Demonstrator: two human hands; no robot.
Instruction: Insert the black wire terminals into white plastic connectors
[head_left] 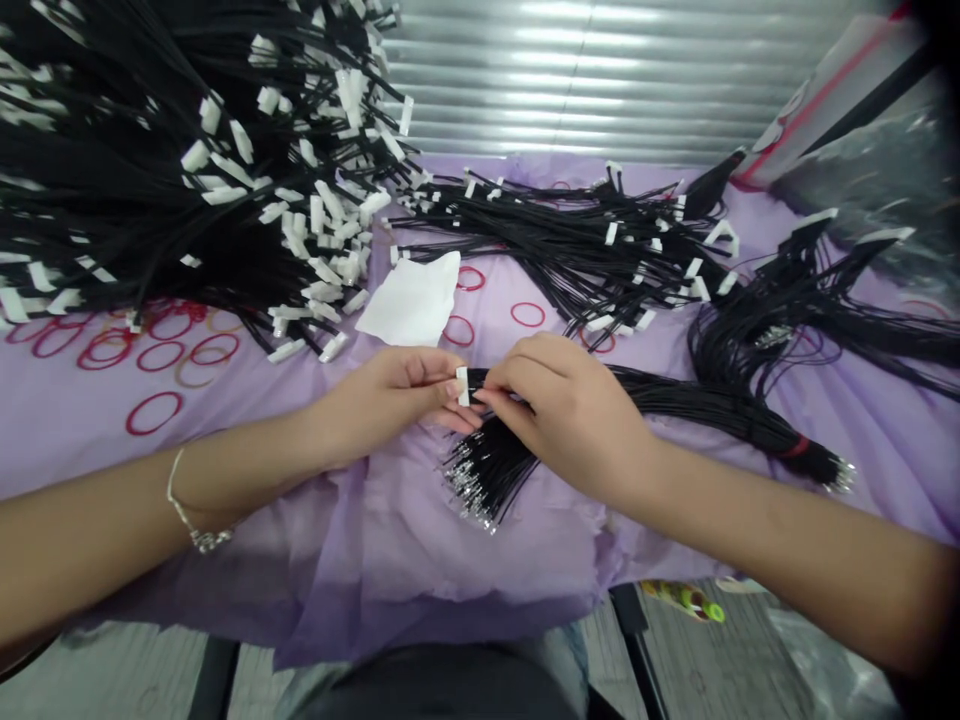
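Note:
Between thumb and fingers, my left hand [412, 390] pinches a small white connector [463, 386] at the end of a black cable. Just right of it my right hand [566, 405] is closed, its thumb and forefinger pinching the thin black wires behind the connector. Under and beside my right hand lies a bundle of black wires [510, 455], its bare metal terminals [472, 485] fanned out toward me. Another black wire bundle [705, 400] runs off to the right, bound near its end by a red rubber band [795, 447].
A large heap of black cables with white connectors [315, 230] fills the back left. Red rubber bands [154, 412] lie scattered on the purple cloth [420, 540]. A white paper scrap [412, 298] sits behind my hands. More cables [555, 225] lie before the metal shutter [600, 80].

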